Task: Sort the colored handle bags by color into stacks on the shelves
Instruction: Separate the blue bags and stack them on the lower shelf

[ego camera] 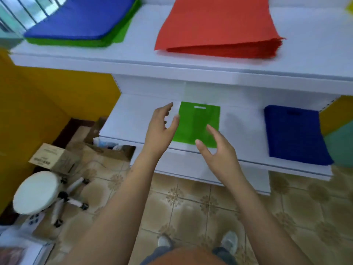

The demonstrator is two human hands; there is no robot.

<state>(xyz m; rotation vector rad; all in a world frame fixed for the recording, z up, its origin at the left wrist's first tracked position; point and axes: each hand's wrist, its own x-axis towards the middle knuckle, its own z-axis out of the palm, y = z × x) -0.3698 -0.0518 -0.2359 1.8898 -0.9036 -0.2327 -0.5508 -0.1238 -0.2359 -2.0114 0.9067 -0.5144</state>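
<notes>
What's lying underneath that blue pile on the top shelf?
Green bags lie under the blue pile, their edges showing along its front and right. How many there are, or anything beneath them, is covered.

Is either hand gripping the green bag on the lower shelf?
No, the left hand and right hand hover open over the green bag, which lies flat.

Both bare forearms reach forward from the near edge, converging slightly toward the far middle. The left hand (161, 127) is raised with fingers relaxed and spread, thumb apart, palm turned right. The right hand (217, 148) sits slightly nearer, fingers loosely extended, palm facing left, holding nothing.
</notes>
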